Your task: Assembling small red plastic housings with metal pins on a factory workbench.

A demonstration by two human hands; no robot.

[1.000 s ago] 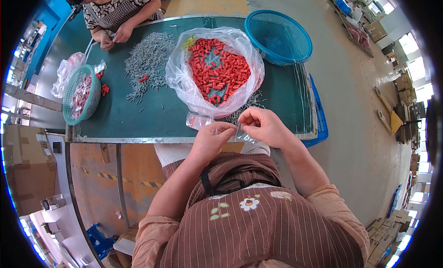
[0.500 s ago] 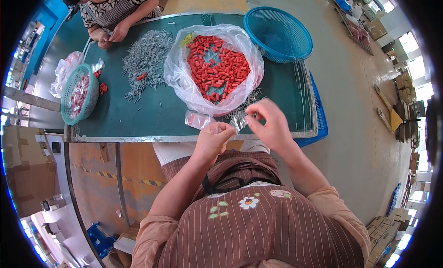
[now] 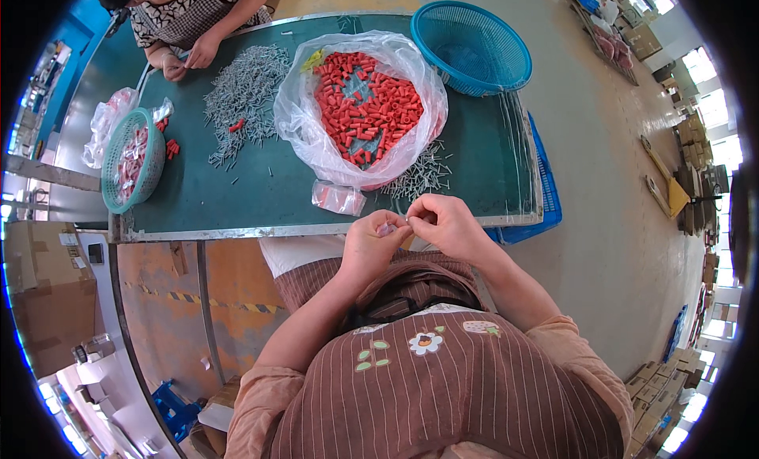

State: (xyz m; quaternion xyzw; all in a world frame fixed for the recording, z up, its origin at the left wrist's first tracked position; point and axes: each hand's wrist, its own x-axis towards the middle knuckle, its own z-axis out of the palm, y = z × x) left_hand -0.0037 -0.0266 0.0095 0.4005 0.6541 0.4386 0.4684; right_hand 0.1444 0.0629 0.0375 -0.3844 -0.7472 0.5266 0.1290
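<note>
At the table's front edge my left hand [image 3: 370, 244] is closed around a small clear plastic bag [image 3: 386, 229], most of it hidden by the fingers. My right hand [image 3: 449, 228] meets it fingertip to fingertip, thumb and forefinger pinched; what they grip is too small and covered to make out. Just beyond lies a heap of grey screws [image 3: 423, 174]. Left of it are flat clear packets [image 3: 338, 198] with something reddish inside. A large open plastic bag [image 3: 304, 143] full of red plugs [image 3: 375, 115] stands behind them.
A bigger pile of grey screws [image 3: 245, 91] spreads to the left. A teal basket [image 3: 150, 170] with filled packets stands at the far left, a blue basket [image 3: 472, 48] at the back right. Across the table a co-worker's hands [image 3: 190, 57] are busy. A blue crate [image 3: 544, 170] sits beside the table.
My right hand has come down and inward to touch my left. The small bag, stretched between the hands before, is now mostly tucked into my left hand.
</note>
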